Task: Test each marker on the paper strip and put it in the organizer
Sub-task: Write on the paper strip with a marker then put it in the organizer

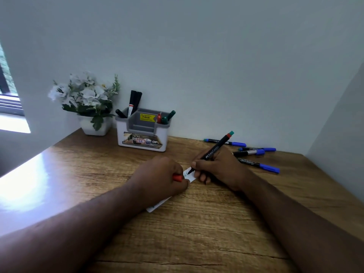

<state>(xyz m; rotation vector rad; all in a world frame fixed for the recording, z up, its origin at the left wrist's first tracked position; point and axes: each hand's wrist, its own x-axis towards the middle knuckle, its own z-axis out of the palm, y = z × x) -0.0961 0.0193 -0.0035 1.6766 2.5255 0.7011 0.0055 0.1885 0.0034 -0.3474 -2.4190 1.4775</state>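
Two hands work at the paper strip [189,176] on the wooden desk [206,223]: the right hand [215,167] grips a black marker [213,151], tip on the strip, while the left hand [160,177] pins the strip down, fingers curled round a red cap [177,178]. Four blue-capped markers [254,152] lie just behind the right hand; the organizer [142,131] stands against the wall.

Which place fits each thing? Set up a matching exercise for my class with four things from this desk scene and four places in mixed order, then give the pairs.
Things:
1. red cap
2. paper strip
3. blue-capped markers
4. flower pot

Places:
A. left of the organizer
B. lying on the desk beyond the right hand
C. held in the left hand
D. under the marker tip

Pairs: 1-C, 2-D, 3-B, 4-A
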